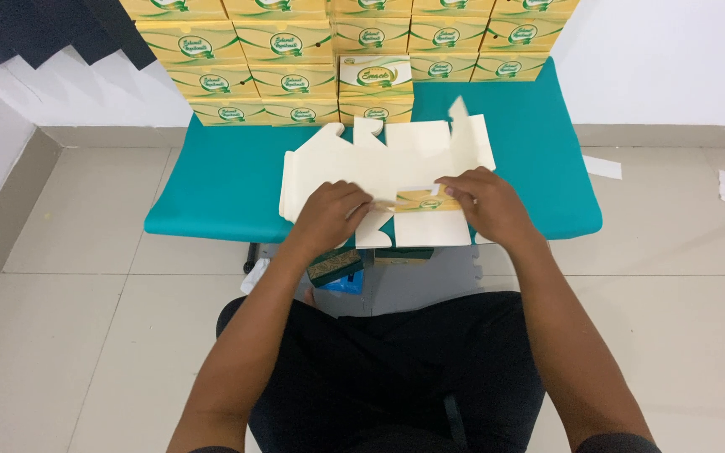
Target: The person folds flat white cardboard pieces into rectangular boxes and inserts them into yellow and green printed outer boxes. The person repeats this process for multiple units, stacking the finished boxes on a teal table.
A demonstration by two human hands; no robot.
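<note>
While the flat cardboard box blank (396, 164) lies on the teal surface (220, 189), left hand (329, 214) presses it steady and right hand (484, 201) pinches a folded flap, creasing it before stacked boxes (295, 50).

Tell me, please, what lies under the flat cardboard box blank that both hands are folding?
The flat cardboard blank rests on a teal padded table. The left hand and right hand press its front; anything beneath the sheet is covered.

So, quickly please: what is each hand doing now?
Left hand: pressing on the flat cardboard box blank, fingers bent.
Right hand: folding its printed flap.
</note>
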